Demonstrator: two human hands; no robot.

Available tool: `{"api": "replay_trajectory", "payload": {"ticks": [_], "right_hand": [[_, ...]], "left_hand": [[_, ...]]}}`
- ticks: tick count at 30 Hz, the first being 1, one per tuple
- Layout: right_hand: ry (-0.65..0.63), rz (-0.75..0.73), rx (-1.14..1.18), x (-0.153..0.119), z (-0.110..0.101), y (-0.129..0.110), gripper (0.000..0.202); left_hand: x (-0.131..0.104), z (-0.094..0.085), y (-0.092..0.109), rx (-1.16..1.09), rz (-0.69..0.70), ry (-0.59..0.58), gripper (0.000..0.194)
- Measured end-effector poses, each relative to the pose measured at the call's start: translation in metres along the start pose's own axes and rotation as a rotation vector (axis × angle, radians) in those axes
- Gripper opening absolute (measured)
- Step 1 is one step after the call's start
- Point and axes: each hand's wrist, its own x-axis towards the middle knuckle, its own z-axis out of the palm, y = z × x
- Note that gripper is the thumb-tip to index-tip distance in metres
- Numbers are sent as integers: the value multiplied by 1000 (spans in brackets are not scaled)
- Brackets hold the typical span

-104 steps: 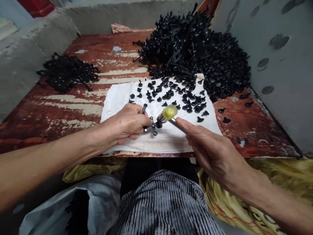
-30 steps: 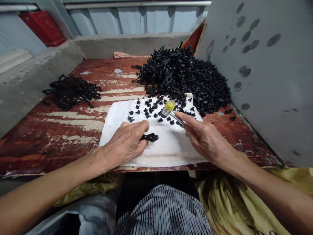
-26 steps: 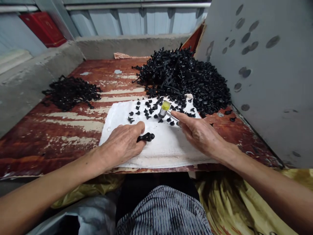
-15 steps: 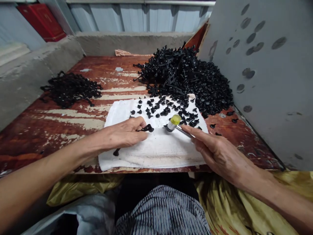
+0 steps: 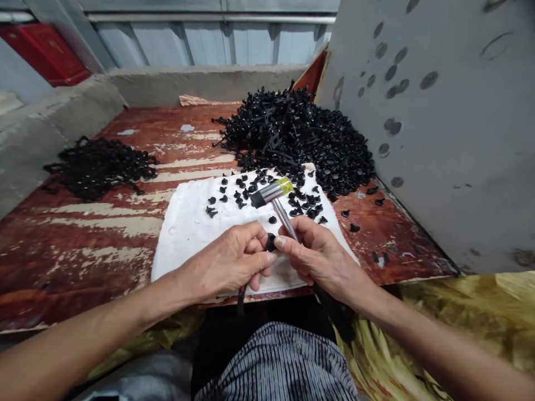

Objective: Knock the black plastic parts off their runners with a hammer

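Over the near part of a white cloth, my two hands meet. My left hand is closed on a black rubber strap piece, pinching its round end, while a dark strip of it hangs below the fingers. My right hand grips a small mallet by its metal shaft; the head has one black face and one yellow face and points up and left. The right thumb touches the round end of the piece. Several small black mushroom-shaped plugs lie scattered on the cloth beyond the hands.
A large heap of black rubber parts stands behind the cloth. A smaller pile of black straps lies at left on the worn red-brown table. A grey panel rises at right. Yellow sacking is below the table edge.
The mallet has lifted off the cloth and turned, its head now raised. Both hands have come together, and the right thumb now touches the strap piece. The view has shifted right.
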Motion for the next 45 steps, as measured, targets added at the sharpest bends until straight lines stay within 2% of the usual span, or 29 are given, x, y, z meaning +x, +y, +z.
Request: {"api": "replay_trajectory", "payload": {"ticks": [4,7,9,13,18,23,28,33,41,45], "right_hand": [[21,10,104,6,2,4,20],[41,36,164,8,3,4,18],[19,53,197,9,3,2,16],[-17,60,251,10,6,3,16],[45,15,296,12,7,9,22],[46,4,297,8,2,12,23],[174,-25,407,2,-4,17,27],[216,18,480,1,-6,17,30],[175,5,487,2,-8,18,30],[171,0,485,2,-8,18,29]], "left_hand": [[-2,7,-2,-56,9,5,30],[-5,8,0,-102,-5,-50,47],[-6,8,-1,-142,-10,-61,48],[-5,11,-2,-201,7,32,45],[-1,16,1,-232,29,94,54],[7,12,1,-199,66,193,42],[18,3,-2,-220,8,334,28],[27,-2,0,-234,-16,330,25],[32,-3,3,-279,-54,329,26],[33,-5,0,-275,-25,310,26]]}}
